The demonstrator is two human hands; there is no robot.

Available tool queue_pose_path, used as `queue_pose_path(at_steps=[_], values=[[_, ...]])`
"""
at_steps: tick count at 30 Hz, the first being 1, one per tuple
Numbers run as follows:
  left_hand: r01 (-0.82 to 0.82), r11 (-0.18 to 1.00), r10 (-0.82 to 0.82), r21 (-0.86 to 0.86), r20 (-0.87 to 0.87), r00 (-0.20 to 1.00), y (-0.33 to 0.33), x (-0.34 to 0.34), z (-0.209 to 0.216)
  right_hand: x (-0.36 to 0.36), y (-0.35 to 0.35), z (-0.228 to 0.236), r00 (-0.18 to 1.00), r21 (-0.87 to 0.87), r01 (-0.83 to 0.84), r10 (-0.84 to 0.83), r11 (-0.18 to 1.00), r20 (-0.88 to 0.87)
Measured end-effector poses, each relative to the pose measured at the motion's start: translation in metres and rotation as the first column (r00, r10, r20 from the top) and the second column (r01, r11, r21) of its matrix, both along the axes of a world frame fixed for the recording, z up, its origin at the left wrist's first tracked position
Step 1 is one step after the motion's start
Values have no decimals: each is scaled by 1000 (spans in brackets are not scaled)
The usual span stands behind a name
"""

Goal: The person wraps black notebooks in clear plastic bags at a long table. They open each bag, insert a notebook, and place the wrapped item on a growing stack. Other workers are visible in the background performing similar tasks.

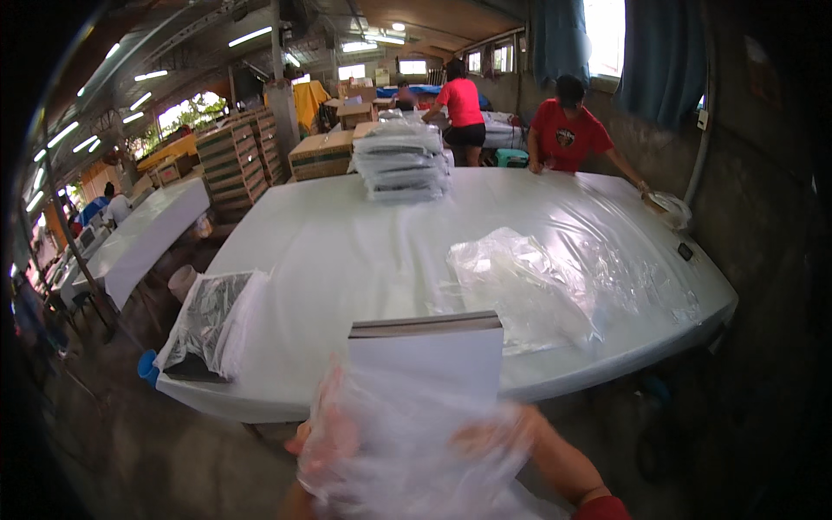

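Note:
In front of me is a white rectangular slab (pixel 425 354) with a dark layered top edge, tilted up near the table's front edge. A clear plastic bag (pixel 399 451) covers its lower part. My left hand (pixel 334 433), seen blurred through the film, closes on the bag at the slab's left side. On the right, my right hand (pixel 503 432) grips the bag near the slab's edge; its fingers are smeared by motion. The slab's lower end is hidden by the film and my hands.
Loose clear plastic bags (pixel 529 286) lie on the white-covered table (pixel 321 234). A bagged dark panel (pixel 212 321) rests at the left edge, and a stack of bagged items (pixel 400 160) stands at the back. A co-worker in red (pixel 568 130) reaches toward a plastic-wrapped bundle (pixel 667 208).

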State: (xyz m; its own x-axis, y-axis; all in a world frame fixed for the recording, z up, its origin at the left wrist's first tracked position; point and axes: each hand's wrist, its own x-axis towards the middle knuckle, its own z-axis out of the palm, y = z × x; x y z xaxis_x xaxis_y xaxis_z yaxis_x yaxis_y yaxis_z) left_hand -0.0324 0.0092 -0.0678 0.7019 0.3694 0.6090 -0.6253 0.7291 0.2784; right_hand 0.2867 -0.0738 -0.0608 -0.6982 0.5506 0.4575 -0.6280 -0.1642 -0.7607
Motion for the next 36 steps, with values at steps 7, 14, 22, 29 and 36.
queue_pose_path(at_steps=[7, 14, 22, 29, 36], values=[[-398, 702, 691, 590, -700, 180, -19, 8, 30, 49, -7, 42, 510, 65, 627, -473, 776, 719], [-252, -164, 855, 954, 11, -518, -13, 48, 31, 31, 26, 44, -457, 912, 402, -881, -81, 123], [-262, -329, 826, 907, 142, -545, -1, 27, 56, 8, -27, 72, -406, 919, 369, -913, -136, 28], [-429, 698, 702, 574, -666, 252, 24, 1, 81, 32, -17, 98, 193, 269, 725, -563, 633, 803], [-338, 753, 657, 564, -615, 437, 7, -9, 56, 34, -16, 45, 353, -9, 764, -406, 645, 843]])
